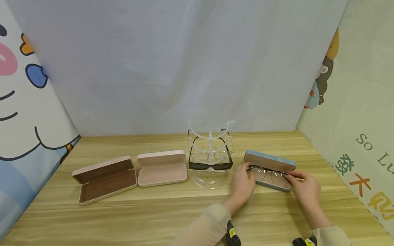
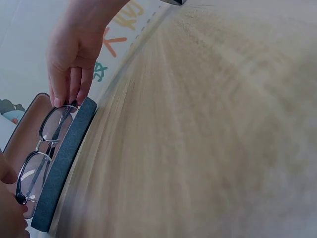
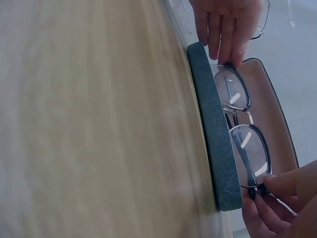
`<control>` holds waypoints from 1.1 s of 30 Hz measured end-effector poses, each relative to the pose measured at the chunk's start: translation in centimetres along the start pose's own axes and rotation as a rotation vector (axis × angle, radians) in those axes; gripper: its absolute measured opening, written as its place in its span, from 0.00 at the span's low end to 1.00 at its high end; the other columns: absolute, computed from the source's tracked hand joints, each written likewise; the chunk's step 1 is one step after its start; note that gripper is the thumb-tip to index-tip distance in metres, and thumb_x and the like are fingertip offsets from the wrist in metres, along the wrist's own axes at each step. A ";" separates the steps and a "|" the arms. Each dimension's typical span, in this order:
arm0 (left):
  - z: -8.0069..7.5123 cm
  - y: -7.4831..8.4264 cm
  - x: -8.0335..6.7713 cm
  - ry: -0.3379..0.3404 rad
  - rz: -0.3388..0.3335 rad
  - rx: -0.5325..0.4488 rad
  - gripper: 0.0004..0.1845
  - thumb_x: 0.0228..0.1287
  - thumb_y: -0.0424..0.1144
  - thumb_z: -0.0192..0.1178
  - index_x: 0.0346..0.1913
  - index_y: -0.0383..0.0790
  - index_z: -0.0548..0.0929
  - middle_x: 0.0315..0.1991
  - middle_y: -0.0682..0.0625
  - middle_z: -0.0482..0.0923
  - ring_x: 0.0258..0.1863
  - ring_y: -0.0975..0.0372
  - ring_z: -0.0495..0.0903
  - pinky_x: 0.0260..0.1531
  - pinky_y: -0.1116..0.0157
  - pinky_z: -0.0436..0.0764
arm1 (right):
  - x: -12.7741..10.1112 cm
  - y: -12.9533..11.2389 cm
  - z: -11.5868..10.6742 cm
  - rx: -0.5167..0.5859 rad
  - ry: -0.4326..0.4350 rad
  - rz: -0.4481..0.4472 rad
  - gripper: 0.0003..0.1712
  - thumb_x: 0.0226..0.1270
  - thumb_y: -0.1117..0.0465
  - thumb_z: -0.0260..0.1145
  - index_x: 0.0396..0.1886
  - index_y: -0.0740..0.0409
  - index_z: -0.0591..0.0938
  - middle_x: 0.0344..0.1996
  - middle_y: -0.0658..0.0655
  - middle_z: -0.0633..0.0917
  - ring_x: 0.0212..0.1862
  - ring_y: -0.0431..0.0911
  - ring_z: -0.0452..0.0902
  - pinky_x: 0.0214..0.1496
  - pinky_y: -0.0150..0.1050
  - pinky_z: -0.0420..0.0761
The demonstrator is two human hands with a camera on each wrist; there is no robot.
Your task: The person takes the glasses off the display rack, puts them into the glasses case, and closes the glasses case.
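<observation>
A pair of eyeglasses [image 1: 267, 169] with dark upper rims and clear lenses lies at the opening of a blue glasses case [image 1: 271, 156], its temples folded behind the lenses. My left hand [image 1: 242, 182] holds the left end of the frame near the hinge. At the other end, my right hand [image 1: 306, 189] pinches the frame between thumb and fingers. In the right wrist view the eyeglasses [image 3: 250, 144] sit along the blue-green outer wall of the case [image 3: 213, 129], whose lid stands raised over a pinkish lining. The left wrist view shows the right hand [image 2: 77, 54] from the front.
Left of the case stands a clear display rack [image 1: 210, 145] carrying black-framed glasses [image 1: 210, 166] and thin-rimmed glasses. Farther left are an open pink case [image 1: 163, 174] and an open case with brown lining [image 1: 107, 186]. Printed cloth walls [image 1: 354, 119] bound the wooden table [image 1: 138, 218].
</observation>
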State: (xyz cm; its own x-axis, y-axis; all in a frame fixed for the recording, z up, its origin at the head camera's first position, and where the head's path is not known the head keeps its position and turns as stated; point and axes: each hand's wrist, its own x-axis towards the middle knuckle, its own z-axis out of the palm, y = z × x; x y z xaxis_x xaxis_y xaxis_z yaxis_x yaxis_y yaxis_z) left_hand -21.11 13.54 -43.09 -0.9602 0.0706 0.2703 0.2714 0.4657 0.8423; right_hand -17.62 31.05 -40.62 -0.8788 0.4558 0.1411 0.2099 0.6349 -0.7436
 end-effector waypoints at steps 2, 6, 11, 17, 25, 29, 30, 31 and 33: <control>0.0 -0.2 0.0 -0.016 0.006 0.025 0.19 0.60 0.32 0.50 0.55 0.36 0.74 0.52 0.45 0.75 0.53 0.55 0.73 0.54 0.63 0.72 | 0.0 0.0 0.0 -0.020 -0.007 -0.005 0.14 0.60 0.58 0.62 0.41 0.63 0.83 0.38 0.65 0.84 0.24 0.29 0.73 0.22 0.28 0.74; 0.0 -0.4 0.1 -0.066 -0.003 0.043 0.23 0.58 0.32 0.51 0.59 0.34 0.70 0.57 0.43 0.72 0.58 0.54 0.70 0.58 0.62 0.69 | 0.1 0.0 0.2 -0.067 -0.010 -0.025 0.13 0.59 0.58 0.63 0.39 0.63 0.83 0.36 0.63 0.85 0.26 0.34 0.73 0.22 0.29 0.73; 0.1 -0.6 0.2 -0.133 -0.005 0.077 0.28 0.57 0.34 0.52 0.63 0.34 0.66 0.62 0.44 0.67 0.62 0.53 0.65 0.61 0.62 0.64 | 0.2 0.2 0.2 -0.116 0.001 -0.057 0.12 0.58 0.60 0.64 0.37 0.63 0.83 0.33 0.61 0.86 0.28 0.37 0.74 0.27 0.30 0.70; -0.2 -0.7 0.4 -0.169 -0.009 0.096 0.29 0.57 0.35 0.53 0.64 0.33 0.65 0.63 0.43 0.66 0.63 0.54 0.64 0.63 0.62 0.63 | 0.2 0.2 -0.1 -0.136 -0.039 -0.058 0.13 0.60 0.60 0.60 0.39 0.64 0.82 0.34 0.63 0.85 0.37 0.53 0.79 0.34 0.39 0.73; -0.5 -0.3 1.1 -0.191 -0.104 -0.007 0.35 0.59 0.38 0.53 0.68 0.33 0.55 0.67 0.42 0.57 0.66 0.53 0.59 0.64 0.59 0.60 | 0.4 -0.2 -1.0 -0.057 -0.194 0.064 0.26 0.67 0.55 0.51 0.58 0.69 0.70 0.50 0.71 0.76 0.46 0.58 0.76 0.35 0.36 0.75; -0.5 -0.1 1.4 -0.196 -0.134 -0.041 0.38 0.58 0.39 0.54 0.69 0.34 0.52 0.68 0.40 0.55 0.66 0.52 0.58 0.64 0.58 0.60 | 0.6 -0.7 -1.4 0.006 -0.315 0.072 0.36 0.70 0.52 0.45 0.68 0.71 0.49 0.60 0.76 0.63 0.52 0.63 0.71 0.37 0.38 0.80; -0.5 -0.1 1.5 -0.198 -0.140 -0.046 0.39 0.57 0.40 0.55 0.69 0.35 0.51 0.68 0.41 0.55 0.66 0.52 0.58 0.64 0.58 0.61 | 0.7 -0.8 -1.5 0.013 -0.347 0.064 0.38 0.70 0.51 0.45 0.70 0.69 0.43 0.61 0.77 0.60 0.55 0.65 0.67 0.41 0.41 0.79; -0.5 0.0 1.5 -0.202 -0.147 -0.050 0.40 0.57 0.41 0.55 0.70 0.38 0.49 0.68 0.42 0.55 0.66 0.52 0.58 0.64 0.57 0.61 | 0.7 -0.9 -1.5 0.009 -0.370 0.048 0.40 0.71 0.51 0.44 0.70 0.66 0.39 0.62 0.77 0.57 0.56 0.67 0.65 0.44 0.45 0.78; -0.6 0.1 1.6 -0.209 -0.152 -0.056 0.42 0.57 0.42 0.56 0.71 0.42 0.46 0.69 0.43 0.54 0.66 0.52 0.59 0.63 0.56 0.62 | 0.7 -1.1 -1.6 -0.008 -0.406 0.010 0.42 0.71 0.49 0.44 0.70 0.62 0.33 0.64 0.77 0.53 0.59 0.70 0.61 0.49 0.51 0.75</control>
State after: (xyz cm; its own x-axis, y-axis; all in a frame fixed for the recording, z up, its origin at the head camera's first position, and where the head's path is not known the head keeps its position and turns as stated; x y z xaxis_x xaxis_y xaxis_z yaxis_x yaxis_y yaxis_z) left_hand -22.59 13.21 -42.31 -0.9815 0.1867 0.0417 0.1208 0.4360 0.8918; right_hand -17.75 31.66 -38.63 -0.9742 0.1798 -0.1365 0.2211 0.6375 -0.7380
